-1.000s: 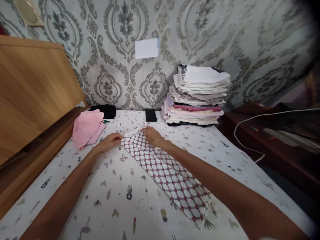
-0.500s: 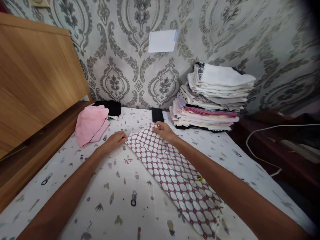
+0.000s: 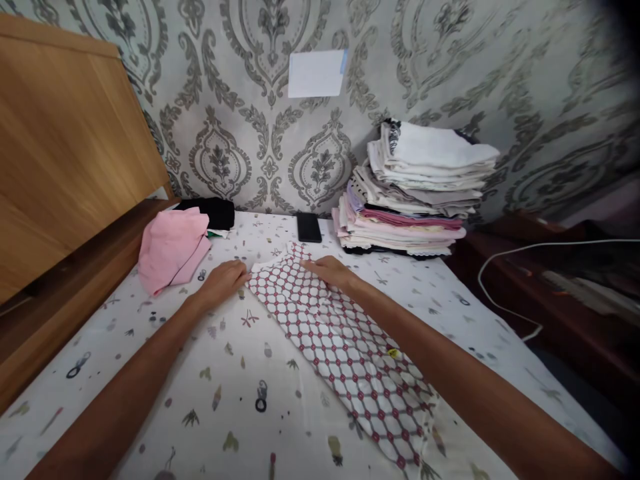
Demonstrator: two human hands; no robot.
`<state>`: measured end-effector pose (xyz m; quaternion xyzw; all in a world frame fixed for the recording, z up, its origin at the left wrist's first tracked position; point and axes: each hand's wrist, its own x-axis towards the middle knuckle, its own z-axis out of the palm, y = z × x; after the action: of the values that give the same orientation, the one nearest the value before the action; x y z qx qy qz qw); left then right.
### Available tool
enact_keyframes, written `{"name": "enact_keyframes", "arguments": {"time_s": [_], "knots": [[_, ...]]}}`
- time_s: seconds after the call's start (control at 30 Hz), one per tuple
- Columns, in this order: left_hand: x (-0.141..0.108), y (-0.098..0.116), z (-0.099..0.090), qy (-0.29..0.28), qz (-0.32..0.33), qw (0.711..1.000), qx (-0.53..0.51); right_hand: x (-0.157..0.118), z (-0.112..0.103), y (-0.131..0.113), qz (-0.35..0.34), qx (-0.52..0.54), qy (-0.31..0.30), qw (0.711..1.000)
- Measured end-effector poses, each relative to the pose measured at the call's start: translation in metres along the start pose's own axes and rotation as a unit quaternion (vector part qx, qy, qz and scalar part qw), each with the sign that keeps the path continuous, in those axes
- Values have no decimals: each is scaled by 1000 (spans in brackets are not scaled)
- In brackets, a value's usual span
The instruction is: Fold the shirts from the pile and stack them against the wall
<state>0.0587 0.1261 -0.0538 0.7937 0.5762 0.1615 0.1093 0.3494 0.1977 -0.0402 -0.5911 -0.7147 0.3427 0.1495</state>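
Observation:
A white cloth with a red and grey lattice pattern (image 3: 340, 340) lies in a long folded strip on the printed white sheet (image 3: 200, 400), running from the centre toward the lower right. At its upper left corner, my left hand (image 3: 225, 281) has its fingers closed on the cloth's edge. My right hand (image 3: 330, 270) rests over the top part of the cloth, thumb or finger stretched to the left on the fabric; its other fingers are hidden from view. A small yellow mark shows on the cloth beside my right forearm.
Folded fabrics stand in a tall stack (image 3: 415, 193) at the back right. A black phone-like object (image 3: 309, 228) lies near the wall. Pink cloth (image 3: 173, 247) and black cloth (image 3: 215, 213) lie at the left beside a wooden panel (image 3: 70, 147). A white cable (image 3: 500, 257) curves at the right.
My right hand has slid from the cloth's top edge slightly toward me, onto its surface. My left hand stays at the corner. The whole view has shifted a little.

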Motion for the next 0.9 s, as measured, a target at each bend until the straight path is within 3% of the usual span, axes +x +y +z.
{"name": "enact_keyframes", "arguments": {"time_s": [0.1,0.2,0.37,0.7,0.8,0.9], "knots": [[0,1,0,2,3,1000,18,-12,-1,7,-42,46,-48,997],[-1,1,-1,-1,12,999,36,-27,5,10,-68,87,-24,994],[-1,0,-1,-6,28,997,68,-48,13,11,-55,-43,82,994],[-6,5,-4,3,21,996,82,-72,11,21,-36,-193,133,971],[-4,15,-7,33,4,998,53,-78,10,20,-45,-203,168,964],[12,35,-5,43,-6,999,31,-77,11,15,-51,-198,148,968]]}}
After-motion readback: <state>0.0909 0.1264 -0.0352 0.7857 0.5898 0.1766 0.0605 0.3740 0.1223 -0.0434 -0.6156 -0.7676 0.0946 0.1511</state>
